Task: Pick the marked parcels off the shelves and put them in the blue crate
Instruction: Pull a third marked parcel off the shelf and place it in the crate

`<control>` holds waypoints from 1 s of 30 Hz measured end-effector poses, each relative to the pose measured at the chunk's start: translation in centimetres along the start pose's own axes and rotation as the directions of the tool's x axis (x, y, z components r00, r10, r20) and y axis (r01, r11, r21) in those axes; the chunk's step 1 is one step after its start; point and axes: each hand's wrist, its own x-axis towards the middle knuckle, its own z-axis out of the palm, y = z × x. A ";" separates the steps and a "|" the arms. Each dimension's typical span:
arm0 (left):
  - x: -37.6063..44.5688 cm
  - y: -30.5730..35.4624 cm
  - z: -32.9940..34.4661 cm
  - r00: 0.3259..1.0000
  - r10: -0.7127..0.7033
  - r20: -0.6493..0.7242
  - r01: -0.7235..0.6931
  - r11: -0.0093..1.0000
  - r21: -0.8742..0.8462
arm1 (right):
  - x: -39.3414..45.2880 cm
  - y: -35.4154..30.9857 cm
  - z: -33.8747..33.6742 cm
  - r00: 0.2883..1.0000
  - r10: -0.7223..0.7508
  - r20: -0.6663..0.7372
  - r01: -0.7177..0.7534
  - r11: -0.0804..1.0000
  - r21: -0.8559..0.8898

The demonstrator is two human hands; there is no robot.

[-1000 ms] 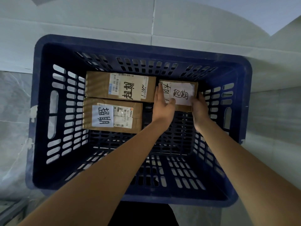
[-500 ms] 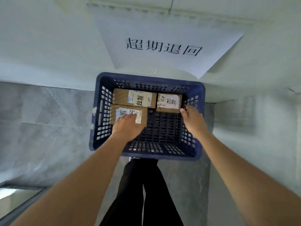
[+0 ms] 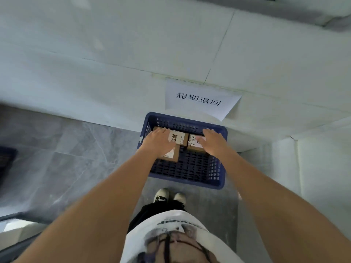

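Observation:
The blue crate [image 3: 187,178] stands on the floor against the white wall. Three brown cardboard parcels with white handwritten labels lie in its far half: one at the back left [image 3: 178,138], one in front of it [image 3: 171,155], one at the back right [image 3: 193,144]. My left hand [image 3: 158,141] hovers flat over the left parcels, fingers spread, holding nothing. Over the crate's right side my right hand [image 3: 213,143] is spread too, covering part of the right parcel. Both hands look well above the crate.
A white paper sign [image 3: 199,100] with black characters hangs on the wall above the crate. My feet [image 3: 169,194] stand just before the crate on grey floor tiles. A white wall corner juts out at right [image 3: 296,168]. Something dark sits at the far left edge [image 3: 6,160].
Both hands let go of the right parcel and drew up out of the crate. The view pulled back and up, so the crate now looks small and far below.

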 end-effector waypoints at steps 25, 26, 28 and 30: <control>-40.9 -16.7 7.8 0.444 -0.873 -0.201 0.578 0.450 -0.681 | -16.3 -35.7 7.9 0.615 -0.728 0.303 0.789 0.570 -0.231; -43.0 -17.1 8.5 0.408 -0.891 -0.201 0.574 0.421 -0.702 | -18.1 -37.6 9.0 0.581 -0.753 0.309 0.814 0.530 -0.239; -47.3 -18.2 10.6 0.343 -0.922 -0.179 0.573 0.357 -0.738 | -21.9 -41.0 11.4 0.519 -0.792 0.322 0.853 0.456 -0.256; -51.6 -19.3 13.0 0.287 -0.946 -0.152 0.578 0.298 -0.759 | -25.6 -43.9 14.1 0.485 -0.799 0.356 0.871 0.408 -0.273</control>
